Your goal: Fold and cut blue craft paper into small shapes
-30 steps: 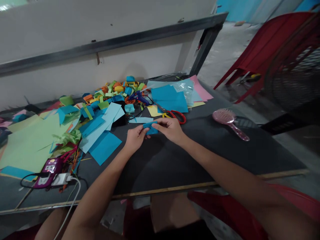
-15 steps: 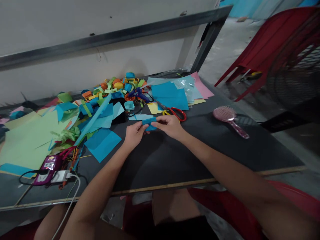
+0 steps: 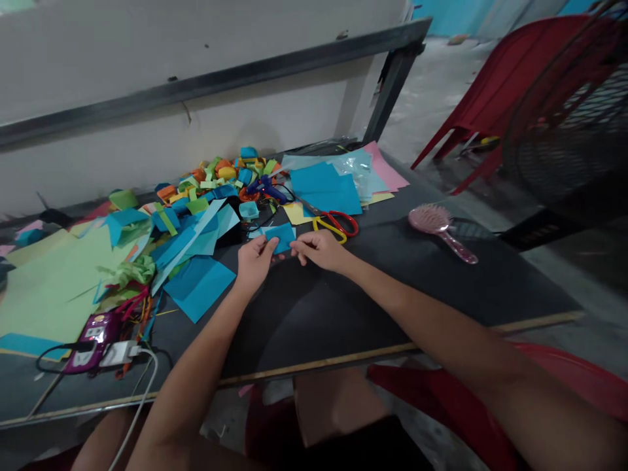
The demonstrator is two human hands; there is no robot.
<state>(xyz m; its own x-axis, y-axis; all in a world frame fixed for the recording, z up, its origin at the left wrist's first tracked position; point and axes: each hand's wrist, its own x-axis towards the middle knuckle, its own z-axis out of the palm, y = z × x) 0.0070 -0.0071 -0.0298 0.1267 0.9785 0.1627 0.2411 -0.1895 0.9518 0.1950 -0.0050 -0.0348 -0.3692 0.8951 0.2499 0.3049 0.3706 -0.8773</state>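
Note:
A small blue piece of paper (image 3: 281,237) is held up over the dark table, between my two hands. My left hand (image 3: 254,261) pinches its left side with the thumb on top. At the lower right corner, the thumb and fingers of my right hand (image 3: 321,250) close on its edge. Just behind my right hand lie scissors (image 3: 342,226) with one red and one yellow handle. Beyond the paper sits a small light-blue paper box (image 3: 248,210). Left of my left hand, a blue paper sheet (image 3: 201,288) rests on the table (image 3: 318,320).
Folded coloured paper pieces (image 3: 216,173) are heaped at the back, beside a blue glue gun (image 3: 266,188). More paper sheets (image 3: 326,186) lie right of it. A pink hairbrush (image 3: 436,222) is at right, a purple power strip (image 3: 95,337) at left. A fan (image 3: 564,124) stands beyond the right edge.
The blue paper has turned to show more of its flat face. My right hand has shifted to its lower right corner, with fingers more curled. The whole view has moved slightly.

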